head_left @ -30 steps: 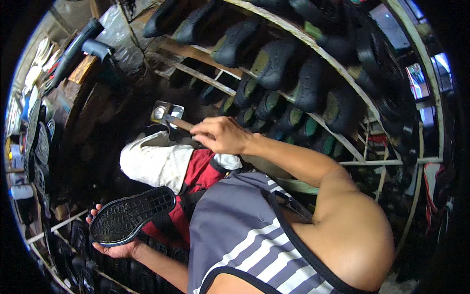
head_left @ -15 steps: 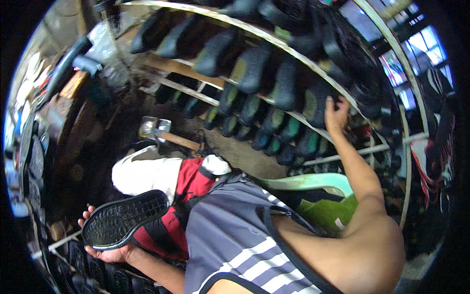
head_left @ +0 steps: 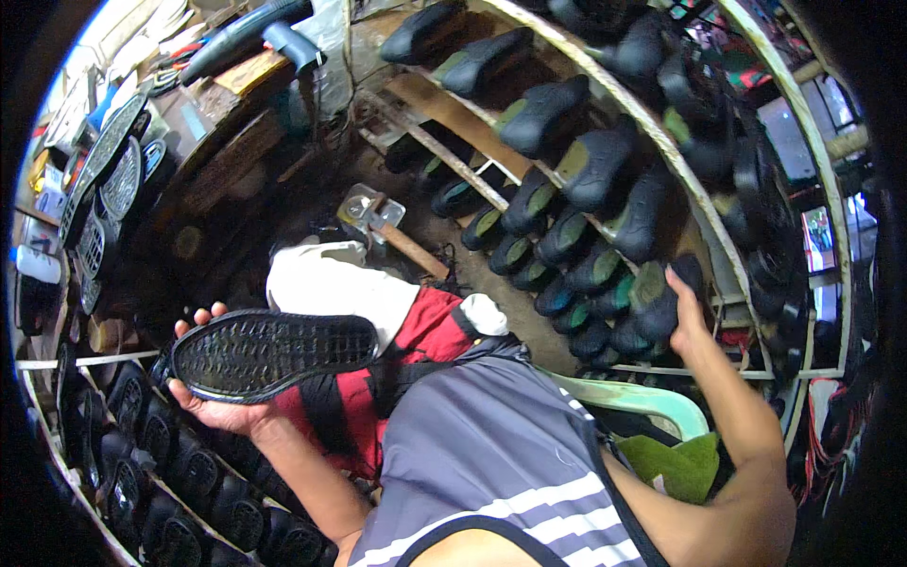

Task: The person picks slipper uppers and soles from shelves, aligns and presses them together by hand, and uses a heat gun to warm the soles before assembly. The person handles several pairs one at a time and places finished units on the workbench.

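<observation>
My left hand is closed around the heel end of a black rubber shoe sole. Its ridged, hollow-patterned face is turned up, above my lap. On the other side, my right hand grips a dark shoe upper with an olive-green underside, at the lower right end of the rack row. The thumb lies along its near side, and the other fingers are mostly hidden behind it. Beside it in the same row sits another black shoe upper, not touched by my hand.
A shoe rack with several rows curves across the right. Another rack of black soles stands at lower left. A wooden-handled hammer lies ahead near a clear container. A green plastic chair and green cloth are at my right.
The view has swung left, so the racks sit farther right. My right hand has closed on the shoe upper, which is shifted and turned from its row. The sole in my left hand lies more level.
</observation>
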A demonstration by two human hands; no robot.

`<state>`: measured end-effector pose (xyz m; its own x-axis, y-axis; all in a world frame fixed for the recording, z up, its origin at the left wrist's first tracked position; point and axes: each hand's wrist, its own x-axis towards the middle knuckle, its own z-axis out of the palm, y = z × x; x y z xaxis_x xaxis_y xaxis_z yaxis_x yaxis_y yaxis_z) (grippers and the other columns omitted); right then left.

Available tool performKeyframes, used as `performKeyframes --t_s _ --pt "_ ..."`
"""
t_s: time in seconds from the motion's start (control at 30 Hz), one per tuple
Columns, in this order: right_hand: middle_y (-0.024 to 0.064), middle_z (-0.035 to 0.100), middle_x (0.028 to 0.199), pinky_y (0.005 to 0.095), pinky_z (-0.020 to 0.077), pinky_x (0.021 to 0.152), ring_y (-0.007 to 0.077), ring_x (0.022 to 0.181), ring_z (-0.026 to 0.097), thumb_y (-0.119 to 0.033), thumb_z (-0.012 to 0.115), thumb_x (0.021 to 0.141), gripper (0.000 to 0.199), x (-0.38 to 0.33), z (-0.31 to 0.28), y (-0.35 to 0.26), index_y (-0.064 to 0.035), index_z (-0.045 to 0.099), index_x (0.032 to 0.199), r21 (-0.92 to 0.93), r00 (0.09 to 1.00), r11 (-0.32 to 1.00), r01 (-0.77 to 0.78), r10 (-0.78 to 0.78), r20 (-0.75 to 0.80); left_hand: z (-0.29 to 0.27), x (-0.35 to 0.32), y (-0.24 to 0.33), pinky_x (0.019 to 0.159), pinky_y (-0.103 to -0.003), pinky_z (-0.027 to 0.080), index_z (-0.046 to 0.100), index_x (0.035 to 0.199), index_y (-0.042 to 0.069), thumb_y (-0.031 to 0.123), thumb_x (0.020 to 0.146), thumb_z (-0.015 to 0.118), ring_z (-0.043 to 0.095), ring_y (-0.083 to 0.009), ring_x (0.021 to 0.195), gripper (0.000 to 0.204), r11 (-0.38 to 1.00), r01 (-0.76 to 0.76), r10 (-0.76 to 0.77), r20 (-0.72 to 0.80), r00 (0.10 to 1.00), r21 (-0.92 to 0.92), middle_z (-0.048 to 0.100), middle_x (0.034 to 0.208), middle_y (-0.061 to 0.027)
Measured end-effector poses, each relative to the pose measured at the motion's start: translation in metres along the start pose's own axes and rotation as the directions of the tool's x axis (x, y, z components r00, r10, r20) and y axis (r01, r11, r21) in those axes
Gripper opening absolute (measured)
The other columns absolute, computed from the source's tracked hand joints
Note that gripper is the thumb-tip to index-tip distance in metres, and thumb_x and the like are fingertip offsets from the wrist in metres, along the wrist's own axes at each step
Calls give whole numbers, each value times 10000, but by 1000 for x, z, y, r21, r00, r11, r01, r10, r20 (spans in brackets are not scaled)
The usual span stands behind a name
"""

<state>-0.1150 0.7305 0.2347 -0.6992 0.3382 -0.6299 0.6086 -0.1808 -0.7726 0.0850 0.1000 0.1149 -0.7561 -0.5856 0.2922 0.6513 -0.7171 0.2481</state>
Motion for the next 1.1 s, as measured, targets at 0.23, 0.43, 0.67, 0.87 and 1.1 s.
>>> performKeyframes --t_s 0.23,0.43,0.67,0.87,1.1 --pt "143 787 1163 468 628 883 307 959 768 -503 705 1032 483 -105 119 85 -100 728 1297 156 910 935 -318 255 326 -6 8 3 1243 -684 385 553 1570 10 549 1030 593 513 -530 1466 765 1000 -29 27 -145 989 -11 594 1531 -304" --pt "134 784 1182 450 648 963 264 1030 786 -359 713 1063 435 -20 295 118 -39 690 1357 -152 521 916 -370 341 782 18 -14 20 1218 -683 417 528 1566 10 596 1046 575 506 -559 1455 785 967 -201 225 -155 962 154 598 1496 -328" --pt "121 706 1284 375 575 1025 213 1148 710 -335 906 890 757 -7 414 95 -27 545 1479 -228 128 965 129 212 969 47 -9 -3 1198 -663 447 565 1533 10 617 1051 555 554 -544 1402 775 937 -274 318 -206 925 219 616 1475 -317" --pt "131 750 1224 400 565 1040 234 1137 732 -317 1046 713 967 10 432 83 -37 530 1482 -63 15 702 709 74 997 54 -15 0 1185 -669 461 550 1541 7 629 1039 576 570 -542 1385 799 917 -291 369 -307 877 273 629 1440 -321" --pt "155 710 1292 401 582 1016 252 1189 702 -224 1068 673 1061 36 422 111 -41 435 1505 -82 44 446 891 96 994 47 -25 4 1201 -678 439 543 1548 13 616 1036 577 536 -533 1428 792 909 -281 369 -283 885 307 609 1471 -313"
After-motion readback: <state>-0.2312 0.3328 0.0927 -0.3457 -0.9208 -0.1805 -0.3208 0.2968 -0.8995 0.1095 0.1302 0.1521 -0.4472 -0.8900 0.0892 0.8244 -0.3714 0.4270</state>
